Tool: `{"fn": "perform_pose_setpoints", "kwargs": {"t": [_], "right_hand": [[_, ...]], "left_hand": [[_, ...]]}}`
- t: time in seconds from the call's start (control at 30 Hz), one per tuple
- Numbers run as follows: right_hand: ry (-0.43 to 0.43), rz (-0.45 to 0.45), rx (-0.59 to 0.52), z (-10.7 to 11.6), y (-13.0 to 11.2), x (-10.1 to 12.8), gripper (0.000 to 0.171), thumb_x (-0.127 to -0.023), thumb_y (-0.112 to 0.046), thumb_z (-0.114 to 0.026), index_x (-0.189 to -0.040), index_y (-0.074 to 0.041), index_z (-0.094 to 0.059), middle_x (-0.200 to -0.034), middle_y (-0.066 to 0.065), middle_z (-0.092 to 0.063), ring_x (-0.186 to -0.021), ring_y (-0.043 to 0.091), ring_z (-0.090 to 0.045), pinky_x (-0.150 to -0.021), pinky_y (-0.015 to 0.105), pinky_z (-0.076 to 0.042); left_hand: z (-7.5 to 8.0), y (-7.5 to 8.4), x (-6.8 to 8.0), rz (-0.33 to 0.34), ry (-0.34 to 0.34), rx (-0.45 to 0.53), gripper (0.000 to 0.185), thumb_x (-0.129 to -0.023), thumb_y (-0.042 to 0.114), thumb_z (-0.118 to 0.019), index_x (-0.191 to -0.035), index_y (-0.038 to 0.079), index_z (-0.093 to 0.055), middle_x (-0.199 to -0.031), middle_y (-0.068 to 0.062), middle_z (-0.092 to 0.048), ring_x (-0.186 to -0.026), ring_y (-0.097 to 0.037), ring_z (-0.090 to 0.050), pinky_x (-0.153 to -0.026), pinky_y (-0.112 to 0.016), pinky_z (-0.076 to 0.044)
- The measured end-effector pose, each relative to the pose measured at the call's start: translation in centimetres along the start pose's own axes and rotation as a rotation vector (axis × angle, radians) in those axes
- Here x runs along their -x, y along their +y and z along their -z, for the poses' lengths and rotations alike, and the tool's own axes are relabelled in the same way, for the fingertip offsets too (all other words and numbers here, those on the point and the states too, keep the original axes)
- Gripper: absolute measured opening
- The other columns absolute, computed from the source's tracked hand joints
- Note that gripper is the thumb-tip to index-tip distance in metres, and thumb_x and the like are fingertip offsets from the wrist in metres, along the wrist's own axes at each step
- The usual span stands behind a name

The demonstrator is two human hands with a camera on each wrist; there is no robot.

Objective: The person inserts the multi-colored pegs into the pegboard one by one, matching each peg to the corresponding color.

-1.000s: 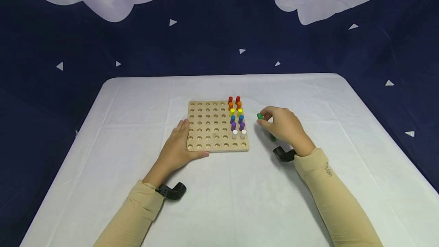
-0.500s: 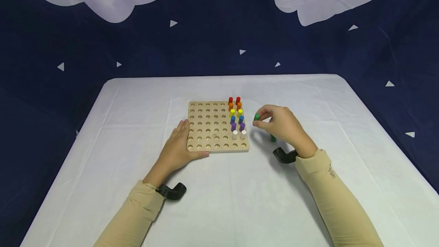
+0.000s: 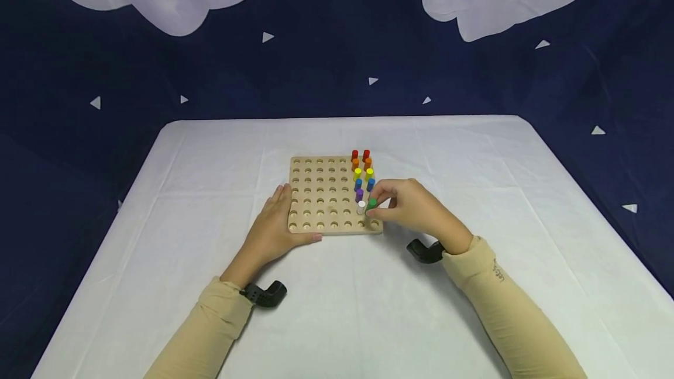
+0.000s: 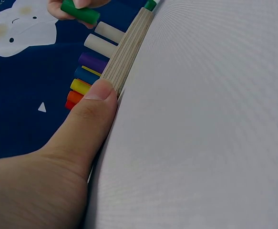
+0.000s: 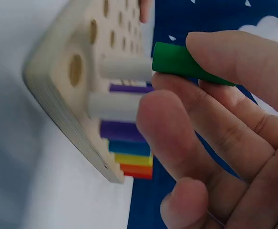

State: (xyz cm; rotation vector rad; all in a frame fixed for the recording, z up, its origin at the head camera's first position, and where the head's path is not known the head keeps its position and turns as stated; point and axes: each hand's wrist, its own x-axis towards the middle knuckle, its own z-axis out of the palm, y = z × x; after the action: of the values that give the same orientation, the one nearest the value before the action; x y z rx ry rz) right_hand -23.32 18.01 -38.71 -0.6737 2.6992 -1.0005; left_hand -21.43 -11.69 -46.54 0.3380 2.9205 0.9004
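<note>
1. We see the right hand [image 3: 413, 210] pinching a green peg [image 3: 371, 204] between the thumb and the fingertips [image 5: 210, 47], so this hand is closed around the peg.
2. From the head view the green peg stands roughly upright, its long axis close to vertical, its top end up and its lower end toward the board [image 3: 321, 195]. Whether that lower end has reached a hole we cannot tell.
3. In the right wrist view the same peg [image 5: 189, 66] sticks out past the fingertips, its free end pointing toward the face of the board [image 5: 67, 95].
4. The peg sits at the very tip of the hand, on the side away from the wrist. The palm and the tan sleeve [image 3: 500, 303] lie behind it, to the right of the board.
5. The green peg is over the near right corner of the board, just beside the white peg [image 3: 360, 207] and in front of the purple peg [image 3: 359, 194].
6. Farther back run two columns of pegs: blue [image 3: 358, 183], yellow [image 3: 357, 172], orange [image 3: 355, 162] and red [image 3: 354, 154].
7. The left hand [image 3: 271, 230] lies flat on the table [image 3: 210, 157] against the near left corner of the board, fingers straight and gripping nothing. In the left wrist view its thumb [image 4: 93, 107] presses against the edge of the board [image 4: 127, 47].
8. A second green peg [image 4: 150, 5] shows at the top of the left wrist view, past the end of the board.
</note>
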Motion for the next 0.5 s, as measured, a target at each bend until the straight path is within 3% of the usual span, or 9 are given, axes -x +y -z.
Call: {"fn": "perform_pose_setpoints", "kwargs": {"t": [0.23, 0.5], "right_hand": [[-0.054, -0.012, -0.019, -1.4, 0.1, -0.4, 0.016, -0.082, -0.020, -0.081, -0.092, -0.021, -0.068, -0.092, -0.005, -0.075, -0.076, 0.013, -0.065, -0.058, 0.027, -0.051], [-0.055, 0.013, 0.058, -2.1, 0.2, -0.6, 0.018, -0.080, -0.023, -0.084, -0.090, -0.022, -0.069, -0.086, -0.008, -0.075, -0.078, 0.009, -0.066, -0.067, 0.028, -0.052]], "left_hand": [[-0.1, -0.1, 0.0, -0.005, 0.004, 0.001, 0.136, -0.067, 0.071, -0.078, -0.158, -0.002, -0.008, -0.166, -0.018, -0.010, -0.156, -0.031, -0.007, -0.127, -0.049, -0.013], [-0.1, -0.1, 0.0, 0.000, 0.002, 0.002, 0.136, -0.067, 0.071, -0.077, -0.158, -0.002, -0.007, -0.166, -0.018, -0.009, -0.156, -0.030, -0.006, -0.127, -0.048, -0.012]]}}
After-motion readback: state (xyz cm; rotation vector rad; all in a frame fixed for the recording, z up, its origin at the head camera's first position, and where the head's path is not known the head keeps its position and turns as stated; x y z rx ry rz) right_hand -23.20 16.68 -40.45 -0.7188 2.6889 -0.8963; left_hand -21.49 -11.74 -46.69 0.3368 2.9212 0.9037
